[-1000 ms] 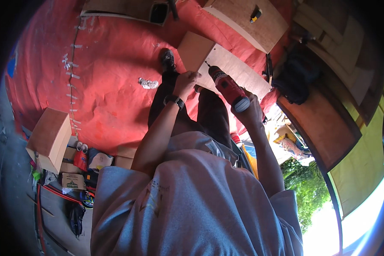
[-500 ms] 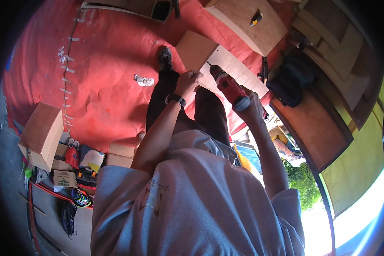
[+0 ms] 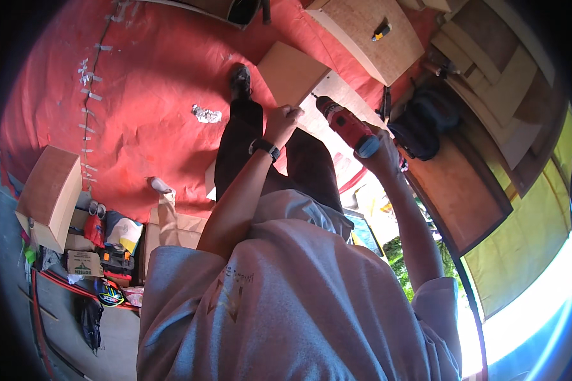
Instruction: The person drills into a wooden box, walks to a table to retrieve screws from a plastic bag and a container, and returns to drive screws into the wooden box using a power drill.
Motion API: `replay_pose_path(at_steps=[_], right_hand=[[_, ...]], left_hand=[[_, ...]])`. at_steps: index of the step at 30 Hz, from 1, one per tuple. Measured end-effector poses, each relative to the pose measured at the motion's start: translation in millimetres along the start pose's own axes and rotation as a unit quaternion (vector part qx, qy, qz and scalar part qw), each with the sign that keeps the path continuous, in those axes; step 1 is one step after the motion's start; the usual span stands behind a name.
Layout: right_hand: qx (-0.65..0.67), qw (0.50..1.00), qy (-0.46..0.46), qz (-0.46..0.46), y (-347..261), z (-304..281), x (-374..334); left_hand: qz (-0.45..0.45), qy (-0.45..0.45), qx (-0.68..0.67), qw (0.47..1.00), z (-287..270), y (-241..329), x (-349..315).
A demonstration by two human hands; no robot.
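Note:
My right hand (image 3: 380,152) grips a red cordless drill (image 3: 347,125) by its handle. Its dark bit points up and left, toward the wooden box (image 3: 293,68) standing between my legs; in this view the tip overlaps the box's pale side panel, and I cannot tell whether it touches. Small dark dots mark that panel near its far corner. My left hand (image 3: 282,124), below a wristwatch (image 3: 264,148), is closed with fingertips pinched together beside the box's near edge. What those fingers hold, if anything, is too small to make out.
Another wooden box (image 3: 372,39) at the far right carries a yellow-and-black cutter (image 3: 381,32). Stacked boards (image 3: 508,82) lean at the right. On the left stand a wooden box (image 3: 49,193) and a small carton (image 3: 84,263). Another person's leg (image 3: 167,213) shows behind my left arm. Crumpled foil (image 3: 206,114) lies on the red sheet.
My view has shifted slightly. The drill stays aimed at the box, a little farther right in the picture. Another person's leg and foot have come into view at left.

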State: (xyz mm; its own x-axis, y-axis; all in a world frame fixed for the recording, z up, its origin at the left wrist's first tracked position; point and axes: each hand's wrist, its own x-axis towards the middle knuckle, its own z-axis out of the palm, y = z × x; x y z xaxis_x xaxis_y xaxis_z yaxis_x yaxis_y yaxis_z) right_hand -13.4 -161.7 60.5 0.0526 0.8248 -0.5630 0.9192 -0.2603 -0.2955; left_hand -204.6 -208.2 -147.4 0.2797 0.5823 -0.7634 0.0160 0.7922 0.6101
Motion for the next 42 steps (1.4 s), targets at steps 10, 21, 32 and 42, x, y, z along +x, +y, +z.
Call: replay_pose_path(at_steps=[10, 21, 32, 42], right_hand=[[-0.041, 0.997, -0.048, -0.039, 13.6, -1.8, 12.0], [-0.016, 0.992, -0.124, -0.003, 20.9, 3.3, 24.1], [-0.036, 0.989, -0.145, 0.004, 27.9, 8.7, 31.4], [-0.082, 0.986, -0.139, -0.029, 9.5, 2.8, 30.1]], left_hand=[[0.025, 0.018, -0.026, 0.999, 4.8, -7.5, 2.2], [0.022, 0.024, -0.036, 0.999, 6.0, -2.3, -0.3], [-0.001, 0.012, -0.046, 0.999, 2.7, -1.3, -3.7], [0.031, 0.026, -0.002, 0.999, 6.4, -8.0, -5.5]])
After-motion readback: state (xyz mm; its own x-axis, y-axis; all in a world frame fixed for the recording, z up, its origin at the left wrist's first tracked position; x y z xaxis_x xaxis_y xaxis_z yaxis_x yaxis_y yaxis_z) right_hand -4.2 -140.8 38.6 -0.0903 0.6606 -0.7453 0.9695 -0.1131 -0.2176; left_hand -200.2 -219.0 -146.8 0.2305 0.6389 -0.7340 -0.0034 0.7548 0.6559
